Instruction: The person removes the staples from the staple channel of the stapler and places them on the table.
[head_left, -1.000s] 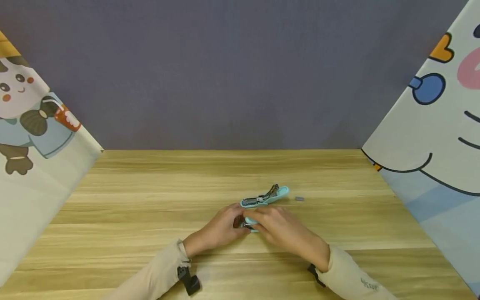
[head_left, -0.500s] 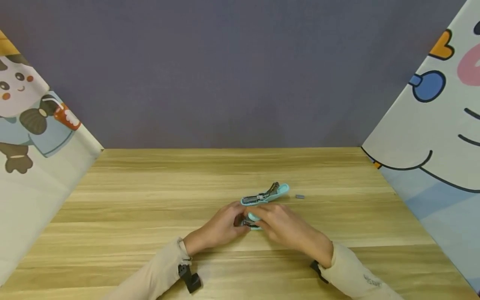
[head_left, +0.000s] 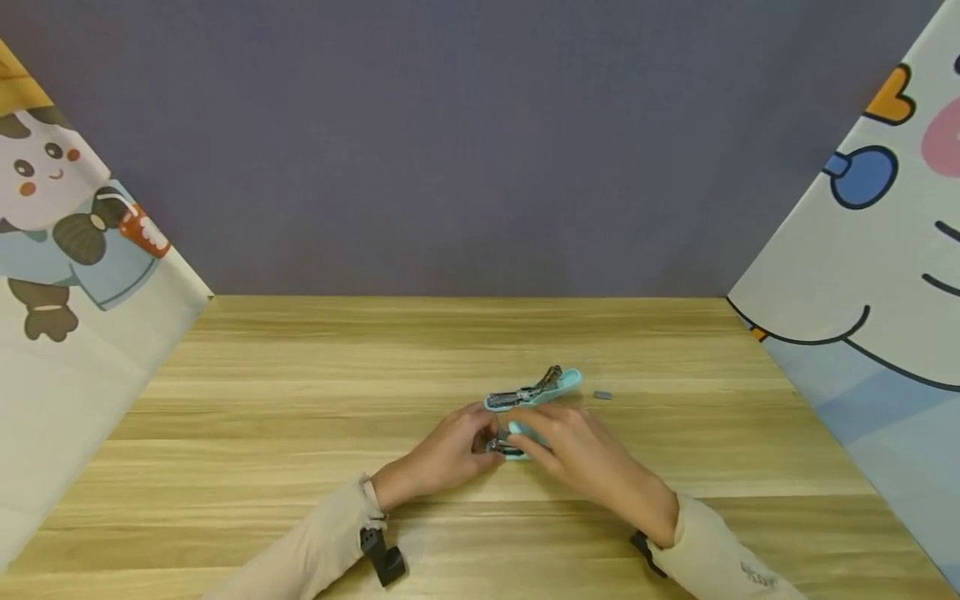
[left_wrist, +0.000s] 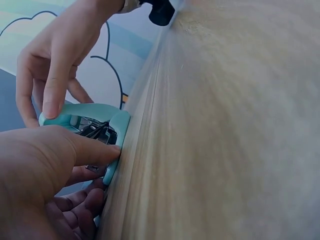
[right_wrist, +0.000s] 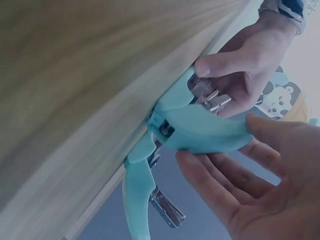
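Observation:
Both hands are on a light teal stapler [right_wrist: 205, 131] low over the wooden table, its top cover raised from its base and its metal parts showing. At the base, my left hand [head_left: 448, 454] holds the stapler with the thumb on one side. My right hand [head_left: 581, 450] pinches the raised cover between thumb and fingers, seen best in the right wrist view. Just behind the hands lies a second teal stapler [head_left: 570, 380], spread open with its metal magazine tilted up. To its right is a small grey staple strip [head_left: 603, 395].
The wooden table [head_left: 315, 358] reaches back to a dark grey panel [head_left: 465, 150]. Printed cartoon panels stand on the left [head_left: 82, 250] and right [head_left: 825, 275]. Black wrist cameras sit at both sleeves.
My right hand has shifted slightly right, swinging the near stapler's cover further back from the base. My left hand stays nearly in place. The second stapler and staple strip have not moved.

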